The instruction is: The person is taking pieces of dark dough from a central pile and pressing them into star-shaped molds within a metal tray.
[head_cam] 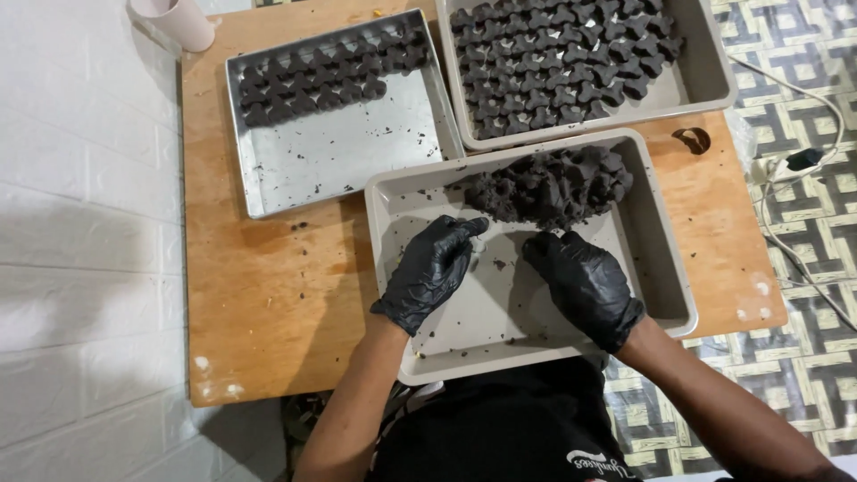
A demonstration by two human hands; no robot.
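Wooden table, woven-pattern floor; left hand curled, right hand pinching dark dough.

Both hands wear black gloves, and the bare forearms come up from the lower edge of the view, drawing closer together toward the wrists. The left hand is loosely curled, knuckles up, with its fingertips pinched together and pointing forward and toward the right hand. The right hand lies palm down just beside it, fingers bent and bunched, tips reaching forward. The two hands are close but apart, at about the same height.
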